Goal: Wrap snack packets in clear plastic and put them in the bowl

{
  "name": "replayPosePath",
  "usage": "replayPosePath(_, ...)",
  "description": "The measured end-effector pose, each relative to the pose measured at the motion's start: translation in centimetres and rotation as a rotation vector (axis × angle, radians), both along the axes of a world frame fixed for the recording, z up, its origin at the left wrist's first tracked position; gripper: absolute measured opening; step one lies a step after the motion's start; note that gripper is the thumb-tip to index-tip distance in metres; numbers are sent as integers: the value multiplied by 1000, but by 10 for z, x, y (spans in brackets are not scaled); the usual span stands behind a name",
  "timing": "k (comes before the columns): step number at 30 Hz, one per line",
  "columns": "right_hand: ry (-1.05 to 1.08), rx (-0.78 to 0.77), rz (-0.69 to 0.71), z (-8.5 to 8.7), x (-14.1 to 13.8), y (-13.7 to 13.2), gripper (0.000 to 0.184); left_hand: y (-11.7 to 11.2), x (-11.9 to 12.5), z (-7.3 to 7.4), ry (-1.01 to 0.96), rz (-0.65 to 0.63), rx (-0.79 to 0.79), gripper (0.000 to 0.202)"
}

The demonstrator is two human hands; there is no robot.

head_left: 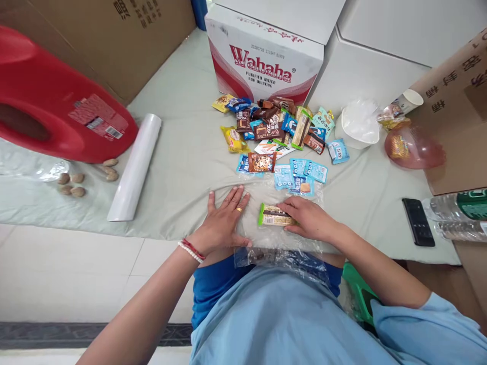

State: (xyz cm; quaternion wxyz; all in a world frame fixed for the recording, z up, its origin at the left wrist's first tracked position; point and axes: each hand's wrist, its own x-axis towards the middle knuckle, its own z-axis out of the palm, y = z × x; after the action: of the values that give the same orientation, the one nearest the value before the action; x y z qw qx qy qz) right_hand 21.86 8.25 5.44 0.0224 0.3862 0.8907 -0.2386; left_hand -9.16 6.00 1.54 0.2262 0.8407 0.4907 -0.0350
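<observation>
A sheet of clear plastic film (266,238) lies on the cloth in front of me and hangs over the front edge onto my lap. My left hand (224,223) rests flat at the film's left side, fingers spread, holding nothing. On the film lies a snack bar in a green-ended wrapper (271,215). My right hand (310,218) has its fingers closed over the bar's right end, which they hide. Just beyond are several light-blue snack packets (300,176) and a brown cookie packet (262,162).
A heap of wrapped snacks (270,124) sits before a Wahaha carton (266,56). Left are a white roll (135,167), walnuts (78,191) and a red jug (57,101). Right are a white bowl (357,134), a pink bowl (418,149), a phone (417,221) and bottles (449,208).
</observation>
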Motion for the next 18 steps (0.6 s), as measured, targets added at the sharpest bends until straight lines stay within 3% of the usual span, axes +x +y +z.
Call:
replayPosePath(4, 16, -58, -2, -5, 7, 2, 73, -4, -8, -5, -10, -7, 56, 128)
replayPosePath(6, 79, -102, -3, 0, 12, 9, 71, -6, -12, -10, -17, -3, 87, 127)
replayPosePath(8, 194, -119, -99, 8, 17, 27, 62, -8, -14, -14, -30, -4, 120, 126)
replayPosePath(10, 274, -26, -361, 16, 21, 61, 49, -8, -16, -19, -37, -7, 160, 125)
replayPosePath(13, 213, 187, -812, 23, 21, 132, 44, -8, -17, -23, -34, -23, 207, 125)
replayPosePath(15, 123, 213, -940, 21, 15, 179, 51, -8, -18, -25, -22, -30, 219, 122)
replayPosePath(18, 25, 250, -1006, 11, 0, 227, 61, -7, -18, -25, 1, -23, 219, 122)
